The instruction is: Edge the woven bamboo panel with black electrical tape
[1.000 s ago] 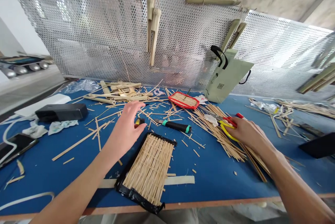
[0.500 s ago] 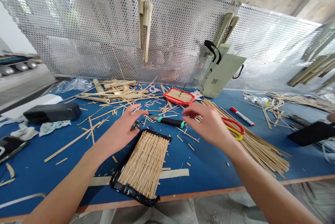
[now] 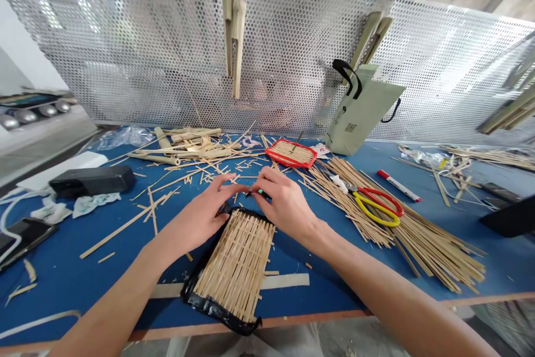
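Left hand (image 3: 203,215) and right hand (image 3: 286,201) nearly fingertip to fingertip just beyond rectangular, black-edged woven-bamboo panel (image 3: 236,265); cannot tell either grip's hold; small, steady movements likely best.

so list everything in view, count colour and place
table: 1, blue, spanning view
perforated screen: 1, silver, behind table
woven panel: 1, tan, black-edged, front middle
dark item, mostly hidden: 1, black and green, beyond panel
flat band: 1, cream, both sides of panel
bamboo strips: many, tan, across table
bamboo lengths: several, pale, back left and on screen
scissors: 1, red and yellow handles, right
marker: 1, red and white, right
red-rimmed weave: 1, tan and red, back middle
bag: 1, pale green, back right
box-like device: 1, black, left
crumpled papers: 2, white, left
left hand: 1, bare, panel's far left
right hand: 1, bare, panel's far right
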The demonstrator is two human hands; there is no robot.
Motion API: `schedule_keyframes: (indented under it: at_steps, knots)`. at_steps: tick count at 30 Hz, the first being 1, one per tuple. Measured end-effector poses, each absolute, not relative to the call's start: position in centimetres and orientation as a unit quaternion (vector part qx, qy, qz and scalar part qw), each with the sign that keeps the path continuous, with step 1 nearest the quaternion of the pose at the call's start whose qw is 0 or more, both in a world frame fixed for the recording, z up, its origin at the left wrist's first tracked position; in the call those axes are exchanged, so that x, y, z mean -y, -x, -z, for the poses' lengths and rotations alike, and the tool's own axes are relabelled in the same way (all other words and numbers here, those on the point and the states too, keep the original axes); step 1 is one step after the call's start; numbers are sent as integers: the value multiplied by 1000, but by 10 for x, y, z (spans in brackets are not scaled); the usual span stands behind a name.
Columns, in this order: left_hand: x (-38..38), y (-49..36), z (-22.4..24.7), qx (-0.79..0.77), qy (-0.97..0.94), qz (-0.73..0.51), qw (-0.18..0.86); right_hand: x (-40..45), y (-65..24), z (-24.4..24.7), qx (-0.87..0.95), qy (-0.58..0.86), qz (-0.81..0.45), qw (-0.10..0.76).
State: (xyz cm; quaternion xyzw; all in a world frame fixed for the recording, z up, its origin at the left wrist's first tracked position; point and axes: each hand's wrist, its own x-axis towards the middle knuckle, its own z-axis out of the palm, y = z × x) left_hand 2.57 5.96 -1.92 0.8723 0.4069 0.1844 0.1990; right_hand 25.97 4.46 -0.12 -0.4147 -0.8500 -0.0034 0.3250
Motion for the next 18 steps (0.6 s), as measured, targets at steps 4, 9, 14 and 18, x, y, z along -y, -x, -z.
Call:
schedule_keyframes:
  at_steps: [4,9,14,18]
  knots:
    - [-65,-24,31,-443,-877,-159,99,-37,-267,-9,838,416,3,353]
    - [-63,-33,36,-445,-882,-149,48,-36,-279,-10,787,475,-105,378]
    - [-58,-43,35,-417,-892,-149,92,-29,-278,7,788,500,-207,292]
    - [-60,-44,31,-446,-864,-174,155,-24,-270,22,811,474,-174,295]
